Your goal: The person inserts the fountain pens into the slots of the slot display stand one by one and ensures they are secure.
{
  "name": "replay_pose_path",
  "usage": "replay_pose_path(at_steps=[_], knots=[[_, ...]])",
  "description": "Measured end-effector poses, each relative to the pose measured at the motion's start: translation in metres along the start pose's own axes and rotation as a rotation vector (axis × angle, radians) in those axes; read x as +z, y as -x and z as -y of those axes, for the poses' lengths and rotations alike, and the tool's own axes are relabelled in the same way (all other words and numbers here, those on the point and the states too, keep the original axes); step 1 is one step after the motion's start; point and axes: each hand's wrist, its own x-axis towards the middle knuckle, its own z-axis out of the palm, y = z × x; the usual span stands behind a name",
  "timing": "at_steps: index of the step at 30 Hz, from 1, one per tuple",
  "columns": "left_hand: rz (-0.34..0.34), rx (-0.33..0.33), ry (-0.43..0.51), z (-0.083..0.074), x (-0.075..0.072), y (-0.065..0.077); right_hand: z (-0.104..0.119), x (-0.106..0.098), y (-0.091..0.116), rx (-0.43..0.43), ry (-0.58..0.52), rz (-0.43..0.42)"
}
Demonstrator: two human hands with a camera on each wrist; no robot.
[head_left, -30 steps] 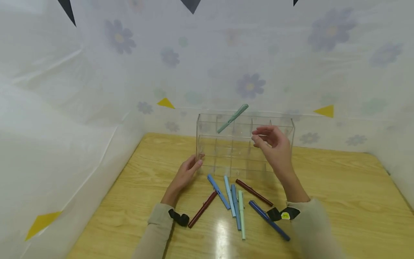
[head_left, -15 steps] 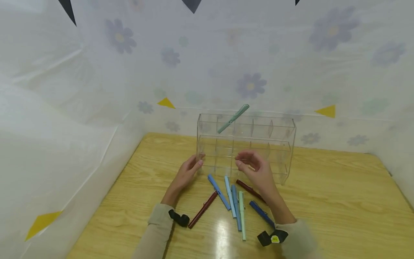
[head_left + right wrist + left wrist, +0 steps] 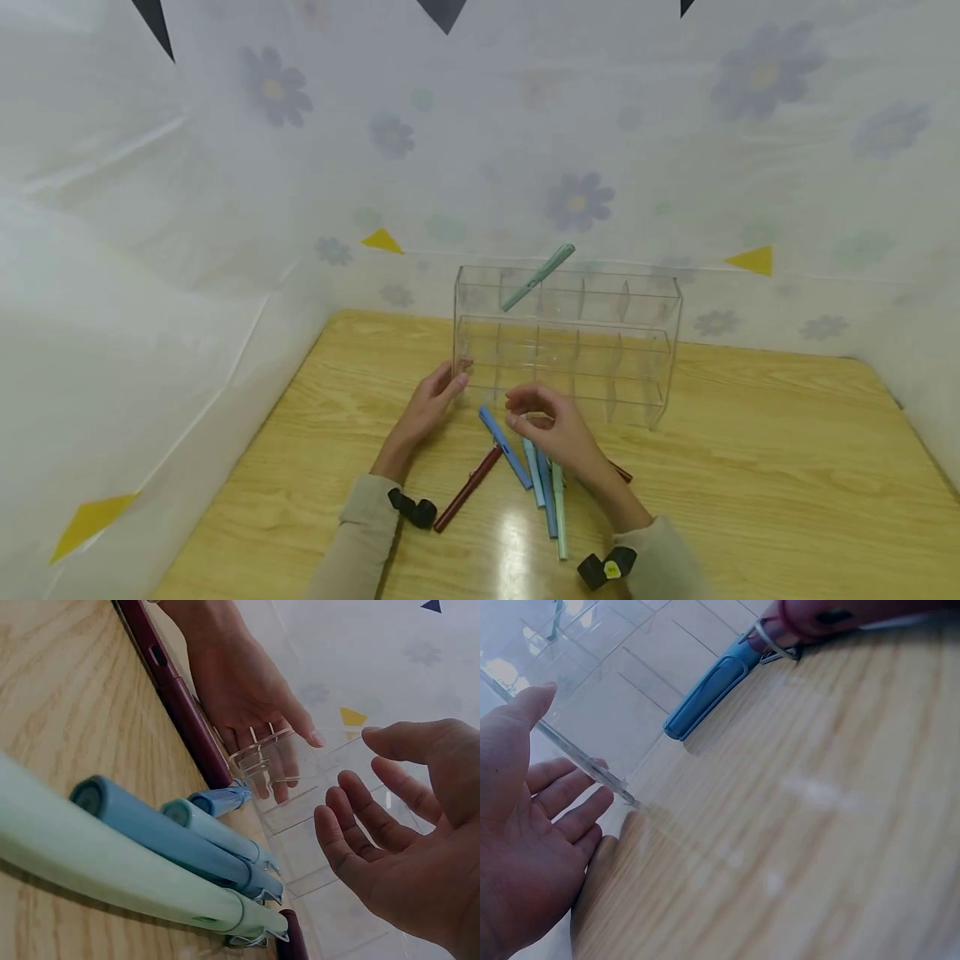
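A clear acrylic pen organizer (image 3: 567, 322) with rows of compartments stands near the back of the table. My left hand (image 3: 431, 408) rests at its left side, thumb at the front edge and relaxed fingers along the side panel. My right hand (image 3: 551, 425) hovers over the pens, its loosely bent fingers holding nothing. Beneath and beside it lie a blue pen (image 3: 504, 450), a light blue pen (image 3: 534, 475), a grey-blue pen (image 3: 172, 832), a mint pen (image 3: 559, 517) and a dark red pen (image 3: 468, 489). A green pen (image 3: 538, 277) slants across the organizer's top row.
A second dark red pen (image 3: 621, 472) is mostly hidden behind my right forearm. The wooden table (image 3: 787, 467) extends to both sides. White flowered sheeting (image 3: 480, 150) hangs behind the table and on the left.
My right hand has moved down and left from the organizer's upper row to above the pens. The dark blue pen is now covered by my right arm. My left hand stays put.
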Motion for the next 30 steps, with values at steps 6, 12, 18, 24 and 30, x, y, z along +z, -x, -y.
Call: replay_pose_path(at_steps=[6,12,18,24,30], knots=[[0.001,0.011,0.014,-0.001,-0.001,0.0,-0.006,0.011,0.002,0.0,0.085,0.12],[0.003,-0.012,-0.011,-0.003,-0.001,0.001,-0.01,0.02,0.005,-0.022,0.182,0.169],[0.011,-0.007,-0.015,-0.002,-0.001,0.002,-0.013,0.026,0.008,-0.054,0.311,0.229],[0.018,-0.015,-0.004,-0.004,0.0,0.001,-0.013,0.031,0.009,-0.109,0.363,0.276],[0.044,-0.019,0.007,-0.014,-0.003,0.002,-0.012,0.037,0.01,-0.096,0.522,0.297]])
